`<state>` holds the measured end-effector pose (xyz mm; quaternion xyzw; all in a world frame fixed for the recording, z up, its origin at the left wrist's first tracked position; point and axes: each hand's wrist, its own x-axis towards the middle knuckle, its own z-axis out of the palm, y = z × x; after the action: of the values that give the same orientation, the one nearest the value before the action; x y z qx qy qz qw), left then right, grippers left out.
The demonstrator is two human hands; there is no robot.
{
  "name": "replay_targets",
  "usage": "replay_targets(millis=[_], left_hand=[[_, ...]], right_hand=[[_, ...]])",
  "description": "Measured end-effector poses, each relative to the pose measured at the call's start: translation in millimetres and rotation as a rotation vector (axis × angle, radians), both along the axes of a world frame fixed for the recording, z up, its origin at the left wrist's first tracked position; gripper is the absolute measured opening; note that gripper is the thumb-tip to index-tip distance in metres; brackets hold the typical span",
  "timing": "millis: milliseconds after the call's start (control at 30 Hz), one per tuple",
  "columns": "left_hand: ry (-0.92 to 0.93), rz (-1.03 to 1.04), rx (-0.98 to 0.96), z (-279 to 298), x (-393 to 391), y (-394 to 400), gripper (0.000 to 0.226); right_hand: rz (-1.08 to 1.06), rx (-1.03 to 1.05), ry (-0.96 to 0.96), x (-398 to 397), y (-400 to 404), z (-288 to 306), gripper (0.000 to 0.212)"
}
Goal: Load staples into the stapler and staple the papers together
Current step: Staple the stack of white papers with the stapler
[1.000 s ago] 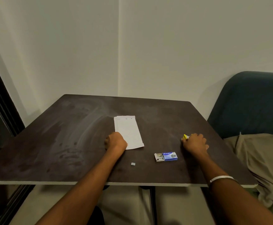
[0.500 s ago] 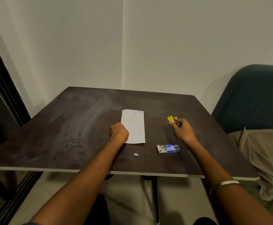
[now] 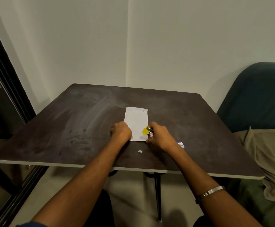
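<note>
Tabletop (image 3: 84,128): one, dark brown, smudged, filling the middle of the frame.
Papers (image 3: 136,123): one white stack at frame centre, lying flat; sheet count not readable, though an offset top edge suggests more than one.
Left hand (image 3: 121,131): fist-like, fingers curled together, pressing on the stack's lower left corner.
Right hand (image 3: 160,136): fingers wrapped around the stapler, at the stack's lower right edge.
Stapler (image 3: 147,131): one, yellow with metal parts, held over the right margin of the papers; whether its mouth straddles the sheets is unclear.
Staple box (image 3: 181,144): one, blue, just right of the right wrist, mostly hidden.
Loose staple strip (image 3: 140,151): one small pale piece, below the papers, between the forearms.
Bracelet (image 3: 213,190): one, silver, on the right forearm, lower right.
</note>
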<state>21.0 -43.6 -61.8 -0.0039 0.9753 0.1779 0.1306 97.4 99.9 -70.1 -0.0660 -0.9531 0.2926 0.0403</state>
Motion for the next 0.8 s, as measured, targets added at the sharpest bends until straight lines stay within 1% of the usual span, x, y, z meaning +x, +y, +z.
replay_targets(millis=[67, 133, 300, 367, 433, 500, 600, 633, 667, 700, 733, 800], left_hand=[[0.008, 0.003, 0.052, -2, 0, -3, 0.058], [0.017, 0.003, 0.107, -5, 0, -7, 0.058], [0.024, 0.006, 0.189, -8, 1, -16, 0.055], [0.017, 0.007, 0.225, -9, 1, -19, 0.053], [-0.013, 0.023, 0.305, -9, 2, -21, 0.048], [-0.089, 0.053, 0.432, -8, 1, -23, 0.046], [-0.268, 0.163, 0.801, -4, 0, -21, 0.045], [-0.300, 0.203, 0.915, -3, 0, -19, 0.045], [-0.318, 0.238, 1.005, -3, 0, -17, 0.039], [-0.334, 0.268, 1.075, -4, 1, -15, 0.028], [-0.350, 0.295, 1.115, -3, 3, -14, 0.021], [-0.367, 0.330, 1.156, -4, 5, -11, 0.033]], right_hand=[[0.075, 0.093, -0.069, -5, -2, -3, 0.043], [0.120, 0.126, -0.088, -9, 0, -4, 0.041], [0.230, 0.171, 0.006, -10, 7, -11, 0.029], [0.257, 0.173, 0.058, -8, 9, -15, 0.028], [0.267, 0.143, 0.124, -6, 11, -19, 0.027], [0.260, 0.101, 0.194, -3, 13, -21, 0.028], [0.250, 0.042, 0.268, 0, 14, -23, 0.033], [0.255, 0.026, 0.283, 1, 14, -23, 0.034], [0.262, 0.013, 0.296, 2, 14, -23, 0.035], [0.268, 0.005, 0.309, 3, 14, -23, 0.035], [0.274, 0.002, 0.327, 4, 14, -22, 0.035], [0.280, -0.008, 0.372, 5, 15, -23, 0.035]])
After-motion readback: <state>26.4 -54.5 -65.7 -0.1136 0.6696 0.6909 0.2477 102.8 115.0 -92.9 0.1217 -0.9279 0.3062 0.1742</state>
